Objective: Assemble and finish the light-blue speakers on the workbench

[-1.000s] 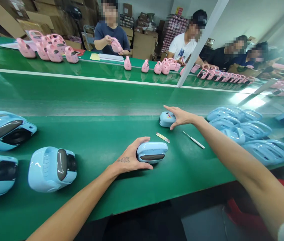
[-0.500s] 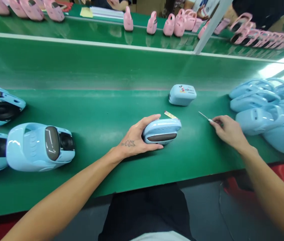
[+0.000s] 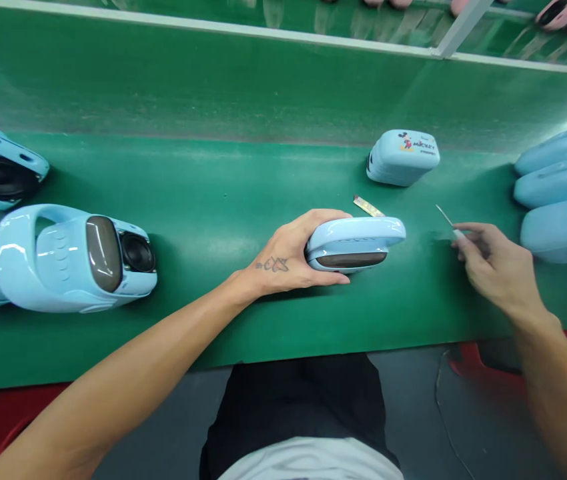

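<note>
Lying between blue speaker [image 3: 357,232] and printed case [image 3: 403,162] is 1 pale strip [image 3: 367,206].

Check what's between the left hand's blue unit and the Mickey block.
Head view: a pale strip lies on the green table between the blue unit and the Mickey block.

Behind the middle device [image 3: 358,231] (on the table [image 3: 203,200]) lie strip [image 3: 367,206] and block [image 3: 402,160].
</note>
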Demonstrator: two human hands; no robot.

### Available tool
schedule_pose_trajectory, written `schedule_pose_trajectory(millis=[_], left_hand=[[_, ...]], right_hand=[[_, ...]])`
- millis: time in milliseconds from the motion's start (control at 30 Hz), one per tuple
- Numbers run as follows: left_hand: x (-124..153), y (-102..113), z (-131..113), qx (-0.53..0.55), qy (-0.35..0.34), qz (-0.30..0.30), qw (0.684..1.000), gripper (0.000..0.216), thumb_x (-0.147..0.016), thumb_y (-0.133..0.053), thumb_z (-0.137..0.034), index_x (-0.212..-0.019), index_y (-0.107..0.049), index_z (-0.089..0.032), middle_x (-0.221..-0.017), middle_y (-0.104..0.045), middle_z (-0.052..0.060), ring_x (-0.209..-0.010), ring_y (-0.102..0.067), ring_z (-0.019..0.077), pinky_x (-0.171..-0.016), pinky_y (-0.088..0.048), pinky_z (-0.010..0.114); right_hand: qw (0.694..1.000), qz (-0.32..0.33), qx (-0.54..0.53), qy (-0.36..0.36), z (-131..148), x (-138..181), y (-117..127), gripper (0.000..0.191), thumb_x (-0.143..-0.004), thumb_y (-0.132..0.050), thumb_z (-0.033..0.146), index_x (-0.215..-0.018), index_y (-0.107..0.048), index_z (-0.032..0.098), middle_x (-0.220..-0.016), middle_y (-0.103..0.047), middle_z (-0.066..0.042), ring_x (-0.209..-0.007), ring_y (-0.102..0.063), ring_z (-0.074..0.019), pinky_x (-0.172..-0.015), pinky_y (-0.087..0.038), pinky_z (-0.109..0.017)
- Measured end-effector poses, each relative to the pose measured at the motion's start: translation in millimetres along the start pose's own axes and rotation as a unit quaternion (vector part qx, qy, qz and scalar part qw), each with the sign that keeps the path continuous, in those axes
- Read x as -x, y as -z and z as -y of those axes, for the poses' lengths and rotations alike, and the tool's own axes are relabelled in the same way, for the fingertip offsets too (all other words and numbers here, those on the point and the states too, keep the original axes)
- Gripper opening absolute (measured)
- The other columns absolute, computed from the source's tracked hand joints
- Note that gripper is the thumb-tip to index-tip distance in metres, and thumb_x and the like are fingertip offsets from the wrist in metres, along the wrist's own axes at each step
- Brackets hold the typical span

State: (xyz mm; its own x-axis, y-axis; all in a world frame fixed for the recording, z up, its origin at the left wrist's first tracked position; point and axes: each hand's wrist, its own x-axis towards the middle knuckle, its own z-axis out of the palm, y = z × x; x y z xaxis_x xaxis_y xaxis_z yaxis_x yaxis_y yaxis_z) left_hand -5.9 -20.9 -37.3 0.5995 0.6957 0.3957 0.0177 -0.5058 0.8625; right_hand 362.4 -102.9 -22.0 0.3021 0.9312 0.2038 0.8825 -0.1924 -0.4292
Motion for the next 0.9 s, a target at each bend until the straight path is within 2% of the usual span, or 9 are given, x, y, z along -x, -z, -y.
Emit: schedule_pose_trajectory(millis=[233, 400, 533, 733, 833, 900], left_hand=[[0.9, -1.2, 3.5, 0.007, 0.007, 0.007, 1.0, 0.083, -0.075, -0.092, -0.055, -0.146, -0.058, -0.029, -0.148, -0.065, 0.009, -0.133, -0.065, 0.0319, -0.114, -0.052, 0.046], [0.5, 1.6, 2.5, 0.018, 0.002, 0.024, 1.0, 0.087, -0.075, -0.092, -0.058, -0.15, -0.055, -0.031, -0.151, -0.06, 0.009, -0.136, -0.062, 0.034, -0.117, -0.049, 0.049], [-0.9, 4.4, 2.9, -0.003, 0.006, 0.028, 1.0, 0.097, -0.071, -0.093, -0.064, -0.153, -0.051, -0.034, -0.151, -0.057, 0.01, -0.136, -0.059, 0.0354, -0.117, -0.049, 0.05], [-1.7, 1.7, -1.0, -0.036, 0.012, 0.023, 0.999, 0.097, -0.068, -0.091, -0.072, -0.149, -0.058, -0.031, -0.139, -0.061, 0.011, -0.127, -0.061, 0.0335, -0.114, -0.05, 0.052], [-1.3, 8.4, -8.0, -0.042, 0.005, 0.063, 0.997, 0.1, -0.069, -0.089, -0.073, -0.154, -0.055, -0.033, -0.142, -0.055, 0.012, -0.131, -0.059, 0.0351, -0.115, -0.05, 0.054], [-1.6, 16.4, -11.7, -0.044, -0.002, 0.109, 0.993, 0.098, -0.071, -0.089, -0.072, -0.154, -0.054, -0.034, -0.148, -0.052, 0.013, -0.137, -0.056, 0.038, -0.115, -0.05, 0.056]], right_hand=[[0.999, -0.004, 0.028, 0.046, -9.6, 1.3, -2.8, 0.031, -0.088, -0.058, 0.044, -0.105, -0.075, 0.026, -0.091, -0.078, -0.008, -0.078, -0.072, -0.0276, -0.075, -0.055, -0.042], [0.994, -0.027, 0.043, 0.095, -10.0, 5.5, -9.6, 0.027, -0.089, -0.057, 0.039, -0.103, -0.075, 0.025, -0.091, -0.075, -0.009, -0.079, -0.07, -0.0281, -0.075, -0.054, -0.042], [0.991, -0.08, 0.05, 0.098, -5.9, 12.1, -17.2, 0.027, -0.091, -0.056, 0.037, -0.102, -0.076, 0.024, -0.091, -0.074, -0.01, -0.078, -0.069, -0.0284, -0.075, -0.054, -0.042], [0.988, -0.096, 0.063, 0.1, -3.7, 15.2, -20.8, 0.032, -0.095, -0.058, 0.044, -0.104, -0.078, 0.022, -0.089, -0.072, -0.01, -0.078, -0.067, -0.0262, -0.076, -0.053, -0.04], [0.988, -0.122, 0.035, 0.083, -5.0, 14.6, -20.1, 0.032, -0.095, -0.055, 0.04, -0.105, -0.077, 0.02, -0.088, -0.07, -0.009, -0.077, -0.065, -0.0241, -0.076, -0.052, -0.04], [0.99, -0.13, -0.046, 0.032, -3.0, 18.8, -18.0, 0.026, -0.095, -0.056, 0.038, -0.105, -0.073, 0.021, -0.084, -0.067, -0.006, -0.069, -0.062, -0.0202, -0.069, -0.05, -0.036]])
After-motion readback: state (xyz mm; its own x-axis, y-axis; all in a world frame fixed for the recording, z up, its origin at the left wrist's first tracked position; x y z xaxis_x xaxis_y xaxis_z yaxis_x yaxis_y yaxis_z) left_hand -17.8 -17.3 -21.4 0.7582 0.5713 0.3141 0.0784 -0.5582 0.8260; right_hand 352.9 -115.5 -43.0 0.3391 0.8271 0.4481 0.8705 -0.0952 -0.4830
